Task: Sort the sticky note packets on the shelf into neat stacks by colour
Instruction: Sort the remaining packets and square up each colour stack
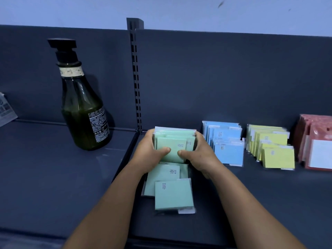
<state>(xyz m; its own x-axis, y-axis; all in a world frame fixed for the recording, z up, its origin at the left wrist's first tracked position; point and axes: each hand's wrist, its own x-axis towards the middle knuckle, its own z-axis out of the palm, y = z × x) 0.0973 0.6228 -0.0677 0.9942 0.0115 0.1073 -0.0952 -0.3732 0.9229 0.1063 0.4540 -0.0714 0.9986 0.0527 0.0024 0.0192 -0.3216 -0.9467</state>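
A bundle of green sticky note packets point(175, 143) stands upright near the back of the dark shelf point(251, 194). My left hand point(147, 150) grips its left side and my right hand point(199, 155) grips its right side, thumbs pressed on the front packet. More green packets point(173, 194) lie flat in front of the bundle, between my forearms. To the right stand rows of blue packets point(226, 146), yellow packets point(274, 151) and red packets point(318, 146), the last at the frame's right edge.
A dark green pump bottle point(84, 108) stands on the left shelf section. A slotted upright post point(136, 78) divides the two back panels. A printed paper item point(6, 112) shows at the far left edge.
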